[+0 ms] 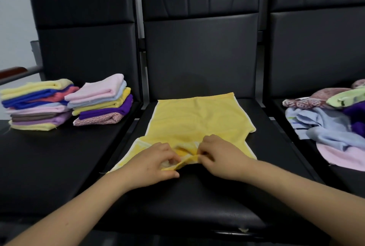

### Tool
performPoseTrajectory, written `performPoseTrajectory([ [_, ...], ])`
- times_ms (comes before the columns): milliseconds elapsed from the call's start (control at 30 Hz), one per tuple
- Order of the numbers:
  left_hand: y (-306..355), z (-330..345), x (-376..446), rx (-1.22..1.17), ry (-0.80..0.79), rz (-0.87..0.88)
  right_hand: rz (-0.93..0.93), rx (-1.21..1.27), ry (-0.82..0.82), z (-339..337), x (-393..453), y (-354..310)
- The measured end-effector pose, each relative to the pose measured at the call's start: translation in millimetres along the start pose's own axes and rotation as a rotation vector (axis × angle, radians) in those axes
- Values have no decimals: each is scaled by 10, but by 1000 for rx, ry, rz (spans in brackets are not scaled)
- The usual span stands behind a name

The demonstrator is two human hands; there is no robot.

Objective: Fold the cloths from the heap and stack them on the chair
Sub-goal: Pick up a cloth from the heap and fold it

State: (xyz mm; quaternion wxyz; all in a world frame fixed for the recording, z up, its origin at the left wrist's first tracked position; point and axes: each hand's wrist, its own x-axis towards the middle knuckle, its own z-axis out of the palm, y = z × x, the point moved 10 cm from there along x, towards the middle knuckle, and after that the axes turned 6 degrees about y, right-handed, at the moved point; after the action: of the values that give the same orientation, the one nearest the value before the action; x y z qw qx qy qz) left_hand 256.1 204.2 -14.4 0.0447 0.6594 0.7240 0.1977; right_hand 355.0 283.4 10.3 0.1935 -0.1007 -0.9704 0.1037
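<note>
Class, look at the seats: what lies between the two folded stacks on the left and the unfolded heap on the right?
In the head view, the yellow cloth lies spread on the middle chair seat, between the folded stacks and the heap.

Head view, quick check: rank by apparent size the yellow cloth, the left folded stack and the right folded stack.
1. yellow cloth, spread flat, clearly largest.
2-3. left folded stack and right folded stack look alike; left perhaps slightly bigger, not rankable.

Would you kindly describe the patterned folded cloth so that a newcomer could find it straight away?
Start at the left chair, which carries two stacks of folded cloths. Take the right-hand stack, the one nearer the middle chair, and look at its bottom layer. The patterned cloth lies there under a purple one, the only printed, pinkish-speckled piece among plain colours.
</note>
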Motion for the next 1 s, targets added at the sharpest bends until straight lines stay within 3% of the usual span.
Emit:
performPoseTrajectory([
  [100,45,-128,-21,37,87,37,117,207,-4,-236,-52,168],
  [233,14,-433,-2,-183,226,-41,237,394,14,-538,-129,331],
  [367,-135,-623,59,-221,295,-123,226,315,-49,-619,-207,393],
  [567,-321,-649,152,-155,255,-187,265,216,-114,-676,-280,669],
  [767,-618,-822,115,-376,421,-364,515,392,439,-1190,-424,1288],
  [900,-651,-755,128,-669,477,-473,747,495,577,-1041,-561,1669],
  [1000,-717,-699,233,-670,562,-543,825,600,578,-814,-526,1756],
])
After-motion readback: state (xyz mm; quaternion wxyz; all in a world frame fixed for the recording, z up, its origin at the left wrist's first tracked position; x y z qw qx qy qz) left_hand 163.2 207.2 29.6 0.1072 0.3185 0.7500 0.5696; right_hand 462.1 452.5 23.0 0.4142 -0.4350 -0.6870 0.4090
